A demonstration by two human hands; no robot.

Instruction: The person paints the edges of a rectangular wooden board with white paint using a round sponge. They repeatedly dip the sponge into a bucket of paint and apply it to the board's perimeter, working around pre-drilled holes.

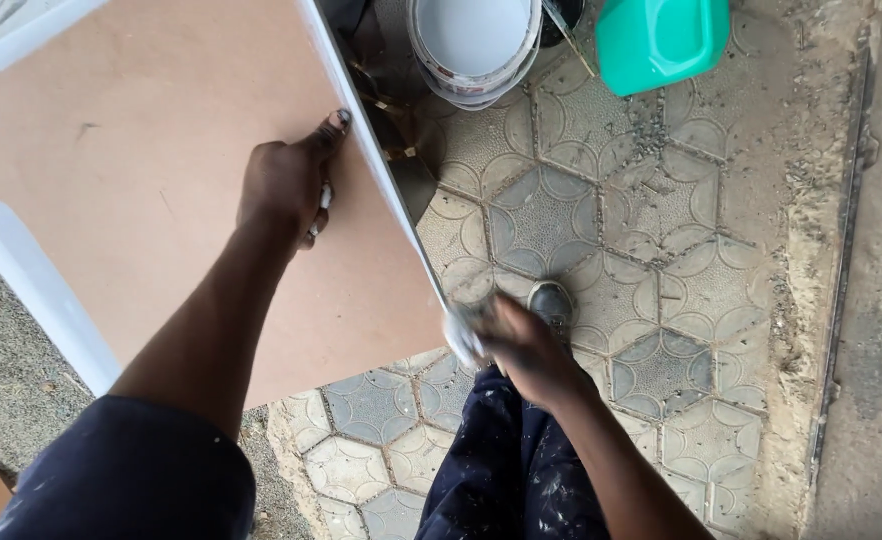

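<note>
Nearest the lens: dark sleeve (131, 470) at lower left, paint-flecked trousers (521, 470) below centre, black shoe (551, 300) on the patterned tiles (651, 220).

Left hand (286, 185) laid on the brown back of the board (161, 180), thumb stretched up to the white edge (381, 180), fingers curled against the face and seemingly pinching something small and pale (too little of it shown to name). Board tilted, held off the ground, white-painted edges along the left and right sides.

Right hand (521, 345) at the lower end of that right edge, closed around a whitish wad, perhaps a rag or sanding pad (461, 335); blurred, so hard to say which, or how tight the grip.

Beyond the board: white bucket (473, 45) at the top, green jerrycan (661, 40) beside it, both on the tiles. Sandy, crumbled cement along the right; gravel at far left.

Likely risks, judging from this pose:
- Board propped mostly by one flat palm; a push along the edge could swing or drop it onto the shoe.
- Lower corner close to the gritty ground; a dip would pick up dust on the white edge.
- Thumb resting on the painted edge; a smudge probable if the coat is wet.
- Bucket near the board's upper edge; a swing could knock it.
</note>
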